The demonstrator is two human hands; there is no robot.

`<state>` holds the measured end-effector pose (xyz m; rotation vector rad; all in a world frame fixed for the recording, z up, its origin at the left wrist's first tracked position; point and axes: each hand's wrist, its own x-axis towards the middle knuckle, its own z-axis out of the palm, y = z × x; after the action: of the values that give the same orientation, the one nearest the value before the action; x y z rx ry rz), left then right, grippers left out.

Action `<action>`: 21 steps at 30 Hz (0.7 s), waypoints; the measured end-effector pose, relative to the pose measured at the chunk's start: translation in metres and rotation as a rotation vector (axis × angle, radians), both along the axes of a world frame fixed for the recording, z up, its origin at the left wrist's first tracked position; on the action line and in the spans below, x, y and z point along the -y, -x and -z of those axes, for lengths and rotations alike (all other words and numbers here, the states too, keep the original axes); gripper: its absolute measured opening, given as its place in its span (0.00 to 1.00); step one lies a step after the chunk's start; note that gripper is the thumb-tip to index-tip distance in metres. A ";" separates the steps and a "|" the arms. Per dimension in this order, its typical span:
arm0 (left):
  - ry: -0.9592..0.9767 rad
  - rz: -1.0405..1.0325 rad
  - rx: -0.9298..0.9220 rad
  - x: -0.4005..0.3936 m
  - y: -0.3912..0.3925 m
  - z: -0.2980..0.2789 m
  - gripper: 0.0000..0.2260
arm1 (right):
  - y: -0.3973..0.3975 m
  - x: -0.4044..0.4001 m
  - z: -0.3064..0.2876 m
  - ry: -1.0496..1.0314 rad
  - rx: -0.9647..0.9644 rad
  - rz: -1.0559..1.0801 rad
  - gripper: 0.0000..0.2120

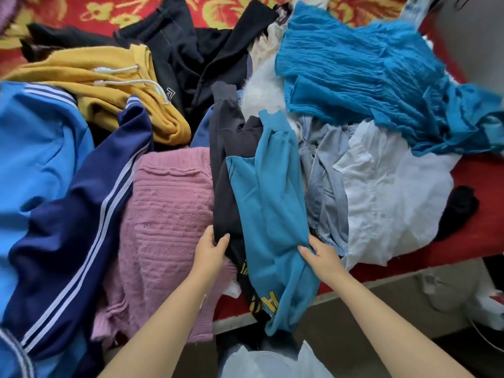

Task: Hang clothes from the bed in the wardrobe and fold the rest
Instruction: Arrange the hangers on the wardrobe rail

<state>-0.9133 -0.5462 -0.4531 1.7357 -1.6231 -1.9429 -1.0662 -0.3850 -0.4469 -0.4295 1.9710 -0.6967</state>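
Note:
A heap of clothes covers the red patterned bed point(474, 181). In the middle lies a teal and black sweatshirt point(270, 192) with yellow lettering near its hem, hanging over the bed's front edge. My left hand point(211, 251) grips its black side. My right hand point(321, 253) pinches its teal side. A pink knitted sweater point(166, 222) lies to the left of it, a light denim garment point(324, 184) and a white shirt point(392, 192) to the right.
A blue and navy striped track jacket point(62, 186) fills the left. A mustard hoodie point(109, 85) and black garments point(196, 50) lie at the back, a crinkled teal cloth point(368, 69) at the back right. A white shoe point(463, 296) stands on the floor, lower right.

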 end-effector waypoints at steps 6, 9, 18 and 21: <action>0.014 -0.207 -0.191 0.024 -0.006 -0.052 0.08 | 0.024 0.011 -0.070 0.231 0.012 0.254 0.12; 0.048 -0.246 -0.263 0.048 -0.017 -0.080 0.07 | 0.033 0.023 -0.092 0.337 0.049 0.317 0.13; 0.160 -0.493 -0.203 0.086 -0.072 -0.101 0.09 | 0.025 0.059 -0.111 0.529 0.218 0.663 0.09; 0.110 -0.514 -0.253 0.083 -0.081 -0.106 0.10 | 0.023 0.071 -0.110 0.539 0.248 0.760 0.10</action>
<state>-0.8322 -0.6293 -0.3467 1.5840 -1.0466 -1.7026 -1.0893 -0.4559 -0.3369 0.1246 1.6629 -1.6907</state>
